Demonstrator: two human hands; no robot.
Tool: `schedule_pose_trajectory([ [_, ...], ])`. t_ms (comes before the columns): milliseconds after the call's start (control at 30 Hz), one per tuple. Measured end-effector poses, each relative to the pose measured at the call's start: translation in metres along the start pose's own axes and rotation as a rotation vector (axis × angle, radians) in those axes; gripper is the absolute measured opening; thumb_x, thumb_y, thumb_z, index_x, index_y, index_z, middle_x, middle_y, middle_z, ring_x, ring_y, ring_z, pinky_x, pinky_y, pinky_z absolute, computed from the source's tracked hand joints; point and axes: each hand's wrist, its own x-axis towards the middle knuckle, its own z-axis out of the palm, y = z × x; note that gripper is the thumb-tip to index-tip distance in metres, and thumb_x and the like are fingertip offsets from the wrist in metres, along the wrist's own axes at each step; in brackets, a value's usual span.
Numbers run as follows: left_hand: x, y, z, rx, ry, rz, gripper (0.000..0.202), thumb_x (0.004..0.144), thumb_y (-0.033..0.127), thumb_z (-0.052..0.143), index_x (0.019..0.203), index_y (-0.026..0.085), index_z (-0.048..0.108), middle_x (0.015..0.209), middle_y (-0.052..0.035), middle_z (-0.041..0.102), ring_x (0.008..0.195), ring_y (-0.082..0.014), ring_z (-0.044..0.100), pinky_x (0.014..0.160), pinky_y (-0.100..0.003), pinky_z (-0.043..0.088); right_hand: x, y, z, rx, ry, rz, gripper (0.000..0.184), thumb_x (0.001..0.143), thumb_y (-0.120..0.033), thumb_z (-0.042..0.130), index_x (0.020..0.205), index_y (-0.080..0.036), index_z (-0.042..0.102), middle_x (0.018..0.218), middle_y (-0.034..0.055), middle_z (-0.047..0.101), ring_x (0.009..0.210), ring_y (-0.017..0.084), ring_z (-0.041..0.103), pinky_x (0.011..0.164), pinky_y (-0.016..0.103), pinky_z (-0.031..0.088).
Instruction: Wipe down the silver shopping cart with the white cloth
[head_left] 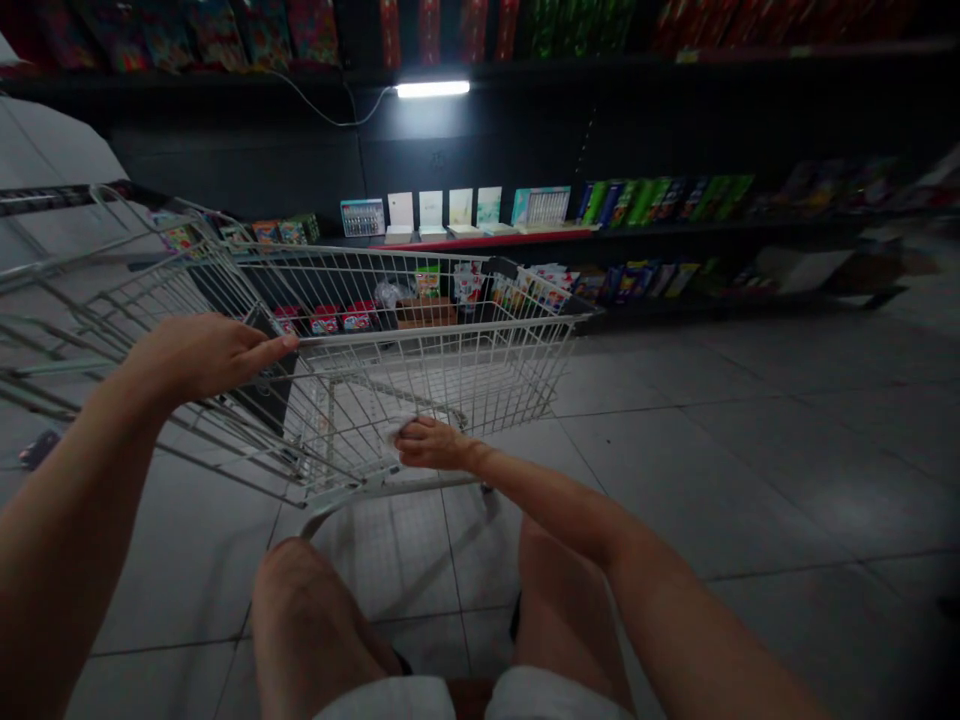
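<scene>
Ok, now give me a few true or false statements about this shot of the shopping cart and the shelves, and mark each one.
1. The left hand lies at the top rail of the wire shopping cart. True.
2. The right hand is tucked in a pocket. False: the right hand rests on the cart's wire near the near end.
3. The floor is wooden planks. False: it is grey floor tiles.
4. A strip light glows beneath the dark upper shelf. True.
</scene>
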Motion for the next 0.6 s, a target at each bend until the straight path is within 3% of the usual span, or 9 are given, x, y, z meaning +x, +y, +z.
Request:
schedule_pose_trajectory([
  [100,0.001,0.004,0.001,0.011,0.007,-0.015,0.091,0.086,0.078,0.009,0.113,0.018,0.073,0.093,-0.0136,0.072,0.093,-0.0344,0.067,0.079,-0.039,0.046,0.033,0.008,-0.011,-0.013,0.045,-0.052,0.023,0.099,-0.03,0.051,0.117,-0.034,0.065,0.132,-0.0014,0.063,0.125,0.018,0.054,0.108,0.041,0.045],
  [200,0.001,0.007,0.0,0.015,0.009,-0.019,0.094,0.086,0.079,0.007,0.107,0.017,0.074,0.092,-0.0142,0.072,0.091,-0.0333,0.066,0.078,-0.04,0.046,0.057,0.019,-0.011,-0.107,0.209,-0.17,0.032,0.096,-0.032,0.055,0.127,-0.039,0.059,0.143,-0.0049,0.056,0.139,0.022,0.044,0.113,0.046,0.04],
  [300,0.0,0.008,-0.002,0.014,0.007,-0.008,0.093,0.086,0.078,0.006,0.105,0.018,0.075,0.091,-0.0131,0.072,0.088,-0.0304,0.066,0.077,-0.037,0.046,0.053,0.025,0.0,-0.242,0.328,-0.348,0.037,0.094,-0.039,0.057,0.131,-0.035,0.058,0.145,-0.0059,0.055,0.141,0.024,0.042,0.113,0.044,0.039],
  [367,0.0,0.008,-0.002,0.021,0.015,-0.008,0.092,0.087,0.078,0.007,0.106,0.019,0.074,0.091,-0.012,0.072,0.087,-0.0291,0.066,0.076,-0.036,0.045,0.041,0.028,0.009,-0.298,0.358,-0.372,0.037,0.095,-0.035,0.056,0.132,-0.035,0.057,0.144,-0.0069,0.056,0.141,0.024,0.043,0.114,0.044,0.037],
  [500,0.0,0.01,-0.001,0.048,0.048,0.004,0.091,0.088,0.077,0.007,0.106,0.019,0.074,0.089,-0.0115,0.071,0.086,-0.0284,0.065,0.072,-0.034,0.043,0.026,0.035,0.023,-0.264,0.33,-0.342,0.036,0.095,-0.023,0.057,0.126,-0.04,0.059,0.137,-0.007,0.063,0.132,0.02,0.052,0.109,0.045,0.039],
  [600,0.0,0.01,-0.001,0.052,0.048,0.01,0.092,0.088,0.077,0.006,0.105,0.018,0.074,0.086,-0.0107,0.07,0.082,-0.0273,0.064,0.069,-0.032,0.042,0.026,0.03,0.031,-0.18,0.213,-0.339,0.023,0.097,-0.025,0.054,0.113,-0.034,0.067,0.118,-0.0066,0.072,0.116,0.016,0.062,0.103,0.038,0.044],
])
